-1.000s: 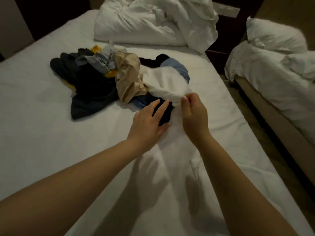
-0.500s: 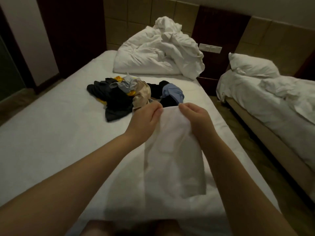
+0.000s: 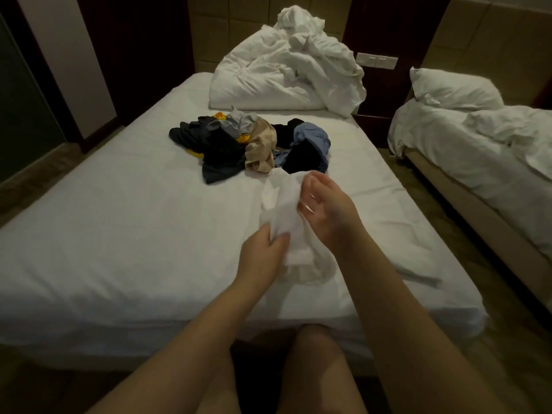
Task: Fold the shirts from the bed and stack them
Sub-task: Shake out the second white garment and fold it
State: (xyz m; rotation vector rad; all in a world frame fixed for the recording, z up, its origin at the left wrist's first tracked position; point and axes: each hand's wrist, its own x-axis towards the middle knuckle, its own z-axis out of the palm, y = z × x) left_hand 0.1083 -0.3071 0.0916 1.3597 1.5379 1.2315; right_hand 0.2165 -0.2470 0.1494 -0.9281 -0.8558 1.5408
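White shirt: the white shirt (image 3: 286,210) is bunched up and held over the bed (image 3: 119,222), a little in from the foot edge and right of the middle. Its loose lower folds sag toward the sheet; I cannot tell whether they touch it.
Left grip: the left grip (image 3: 263,253) is clamped on the near, lower end of the bunch, fingers curled round the cloth.
Right grip: the right grip (image 3: 327,209) is at the far, upper end, fingers curled in with cloth caught at the tips. This hold looks the lighter one.
Long axis: it runs from the left grip away toward the head edge, up to the right grip. Each hand has one end, so neither is nearer.
Pile: the other shirts (image 3: 251,147) are heaped mid-bed, just beyond the white one.
Step, as judged: hunting for a hem or the shoulders. Folding has not begun and no stack shows.
Next move calls for: drawing the grips apart across that axis, then laying the shirt flat on the bare sheet between the pile and the foot edge.
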